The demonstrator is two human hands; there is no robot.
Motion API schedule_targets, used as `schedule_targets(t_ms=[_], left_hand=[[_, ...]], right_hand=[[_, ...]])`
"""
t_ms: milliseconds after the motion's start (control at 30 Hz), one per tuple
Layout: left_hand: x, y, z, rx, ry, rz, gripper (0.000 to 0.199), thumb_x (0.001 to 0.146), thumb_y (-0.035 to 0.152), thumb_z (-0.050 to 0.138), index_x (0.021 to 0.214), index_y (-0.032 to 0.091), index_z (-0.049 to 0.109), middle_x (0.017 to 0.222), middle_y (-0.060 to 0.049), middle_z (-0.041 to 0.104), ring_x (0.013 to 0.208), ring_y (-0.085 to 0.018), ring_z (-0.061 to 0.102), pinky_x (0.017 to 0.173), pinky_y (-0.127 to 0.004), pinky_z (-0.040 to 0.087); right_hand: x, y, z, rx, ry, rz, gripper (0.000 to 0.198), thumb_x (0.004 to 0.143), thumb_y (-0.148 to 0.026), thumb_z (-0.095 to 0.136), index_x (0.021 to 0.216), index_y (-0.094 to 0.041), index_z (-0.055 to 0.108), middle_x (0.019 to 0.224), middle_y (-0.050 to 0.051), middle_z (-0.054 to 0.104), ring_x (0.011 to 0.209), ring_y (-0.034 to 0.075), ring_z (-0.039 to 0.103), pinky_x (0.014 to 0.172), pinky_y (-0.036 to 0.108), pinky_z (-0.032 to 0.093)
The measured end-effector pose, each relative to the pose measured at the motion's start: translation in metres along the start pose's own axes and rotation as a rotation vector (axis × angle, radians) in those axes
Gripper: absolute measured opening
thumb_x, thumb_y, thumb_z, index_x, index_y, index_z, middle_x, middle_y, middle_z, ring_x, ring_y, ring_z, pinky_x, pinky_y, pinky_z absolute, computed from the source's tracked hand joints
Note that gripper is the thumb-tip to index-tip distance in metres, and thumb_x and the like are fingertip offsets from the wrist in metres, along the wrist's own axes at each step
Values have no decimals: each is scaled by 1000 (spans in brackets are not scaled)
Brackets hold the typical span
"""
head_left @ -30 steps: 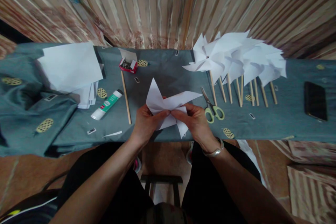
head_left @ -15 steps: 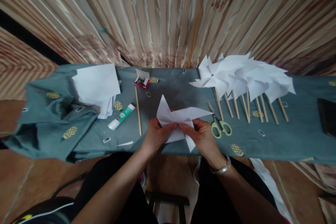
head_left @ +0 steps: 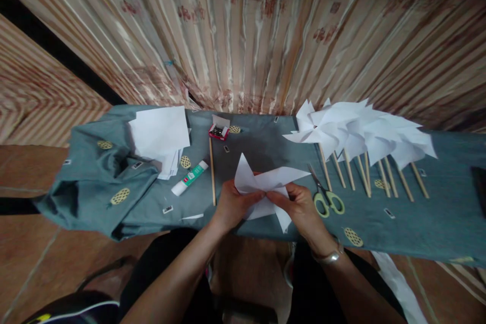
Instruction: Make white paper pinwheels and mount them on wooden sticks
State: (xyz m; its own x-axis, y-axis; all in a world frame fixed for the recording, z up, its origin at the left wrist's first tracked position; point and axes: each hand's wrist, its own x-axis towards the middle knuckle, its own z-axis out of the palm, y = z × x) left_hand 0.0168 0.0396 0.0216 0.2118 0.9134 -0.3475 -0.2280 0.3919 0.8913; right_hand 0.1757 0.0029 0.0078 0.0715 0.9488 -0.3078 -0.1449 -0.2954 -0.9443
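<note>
A white paper pinwheel (head_left: 261, 180) with its points folded toward the middle is held over the front of the table. My left hand (head_left: 237, 202) grips its left side, thumb pressed at the centre. From the right, my right hand (head_left: 298, 205) pinches it, its thumb meeting the left one at the centre. Other fingers are partly hidden under the paper. Green-handled scissors (head_left: 327, 200) lie just right of my right hand. Left of my left hand lie a wooden stick (head_left: 212, 174) and a glue stick (head_left: 190, 178).
Finished pinwheels (head_left: 353, 131) on wooden sticks lie overlapping at the back right. A small red box (head_left: 219, 131) of metal pins stands open behind the stick. White paper sheets (head_left: 161, 131) are stacked at the left on the green tablecloth (head_left: 258, 134). A dark object (head_left: 479, 187) sits at the right edge.
The whole view has shifted, so the table sits slightly lower and further right. Both hands keep their hold on the pinwheel, thumbs still at its centre.
</note>
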Motion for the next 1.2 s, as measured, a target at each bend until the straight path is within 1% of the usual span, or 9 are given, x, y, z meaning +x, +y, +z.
schedule_targets(t_ms=[167, 267, 367, 500, 633, 700, 800, 967, 1200], left_hand=[[4, 2, -3, -82, 121, 21, 35, 48, 25, 89, 80, 14, 77, 75, -6, 77, 64, -19, 68, 65, -30, 54], [10, 14, -12, -199, 262, 87, 29, 45, 21, 89, 69, 13, 74, 69, -4, 75, 58, -14, 64, 60, -26, 53], [16, 32, -29, -307, 402, 175, 31, 43, 18, 89, 68, 14, 73, 68, -1, 74, 59, -12, 64, 57, -22, 53], [16, 54, -57, -393, 569, 282, 33, 45, 16, 88, 75, 15, 74, 78, -2, 76, 65, -12, 67, 53, -16, 52], [10, 70, -77, -477, 650, 351, 32, 52, 8, 80, 82, 17, 76, 82, -1, 77, 63, -11, 66, 54, -16, 54], [7, 75, -83, -493, 679, 342, 28, 56, 5, 77, 81, 18, 75, 80, -1, 77, 61, -11, 66, 53, -16, 55], [4, 79, -87, -520, 692, 322, 24, 61, 3, 74, 81, 17, 75, 77, 0, 76, 62, -11, 67, 55, -18, 57], [5, 80, -91, -548, 720, 305, 26, 62, -2, 71, 81, 16, 74, 77, 1, 75, 63, -11, 67, 54, -17, 57], [6, 76, -92, -532, 706, 317, 24, 63, -3, 71, 79, 14, 74, 76, -1, 75, 64, -11, 66, 56, -16, 56]], right_hand=[[8, -7, 0, 73, -60, -37, 31, 69, -49, 82, 84, -21, 78, 75, 1, 75, 63, 16, 63, 63, 28, 50], [17, -9, -2, 99, 38, -87, 39, 76, -59, 73, 84, -22, 78, 76, 2, 75, 62, 15, 62, 60, 27, 49], [29, -7, 0, 4, 125, -174, 34, 74, -55, 76, 83, -22, 78, 79, 3, 77, 68, 16, 65, 68, 29, 51], [45, -9, 18, -256, 107, -301, 24, 78, -44, 72, 87, -21, 76, 83, 4, 78, 75, 19, 69, 70, 31, 52], [74, -33, 50, -658, 51, -586, 20, 89, -29, 59, 95, -20, 75, 93, 7, 77, 83, 22, 69, 80, 36, 53], [95, -50, 68, -887, 28, -750, 21, 90, -20, 55, 96, -19, 75, 100, 9, 76, 95, 23, 67, 91, 39, 50], [128, -68, 91, -1191, -39, -907, 22, 91, -14, 53, 94, -13, 75, 130, 16, 64, 121, 28, 55, 109, 45, 39], [164, -73, 114, -1528, -161, -853, 25, 92, -16, 51, 95, -10, 75, 141, 20, 52, 140, 33, 36, 112, 49, 35], [174, -83, 129, -1706, -263, -687, 28, 86, -13, 54, 107, -6, 72, 129, 22, 58, 133, 34, 41, 106, 46, 40]])
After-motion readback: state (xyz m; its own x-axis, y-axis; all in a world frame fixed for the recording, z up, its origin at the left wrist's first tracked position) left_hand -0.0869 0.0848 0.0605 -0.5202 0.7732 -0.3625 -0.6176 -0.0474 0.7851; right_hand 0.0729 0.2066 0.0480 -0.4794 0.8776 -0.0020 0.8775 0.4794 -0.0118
